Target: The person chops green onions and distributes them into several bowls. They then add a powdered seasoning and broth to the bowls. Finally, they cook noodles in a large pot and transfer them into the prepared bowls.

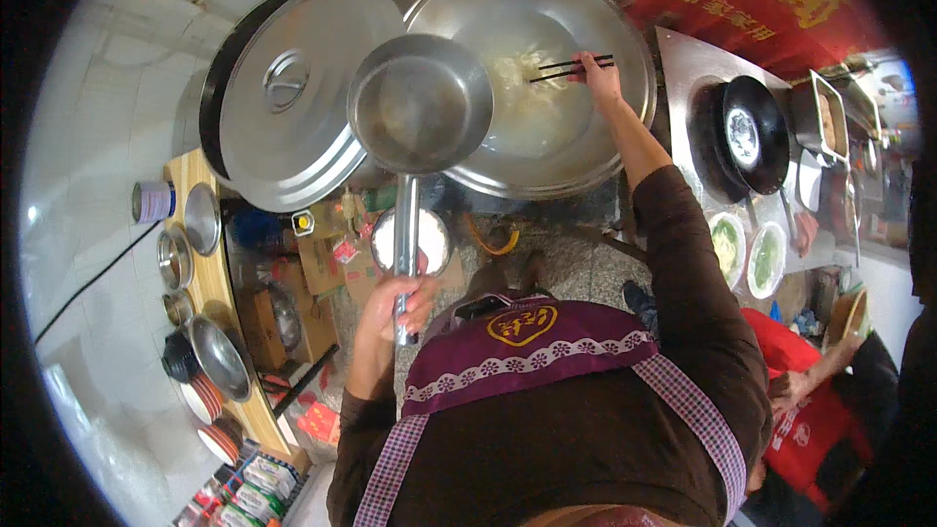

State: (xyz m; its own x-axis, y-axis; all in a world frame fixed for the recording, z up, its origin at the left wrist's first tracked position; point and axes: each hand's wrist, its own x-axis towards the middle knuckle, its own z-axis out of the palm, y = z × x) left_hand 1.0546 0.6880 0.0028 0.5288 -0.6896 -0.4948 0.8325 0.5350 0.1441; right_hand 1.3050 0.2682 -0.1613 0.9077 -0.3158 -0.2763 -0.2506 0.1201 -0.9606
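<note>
My left hand (404,301) grips the metal handle of a deep steel ladle-like pan (421,102), whose bowl overlaps the left rim of a very large wok (615,139). My right hand (599,79) holds a pair of dark chopsticks (560,72) over the wok. Their tips reach pale noodle-like strands (533,67) in cloudy liquid near the middle. To the left, a large metal lid (315,36) lies tilted over a dark-rimmed pot (216,80). Whether the small pan holds liquid, I cannot tell.
At the right, a steel counter (681,95) bears a black wok (776,132) and two bowls with greenery (767,260). A co-worker in red (798,388) is at lower right. Bowls and lids stand on a wooden shelf (245,380) at left. A yellow hose (498,247) lies below.
</note>
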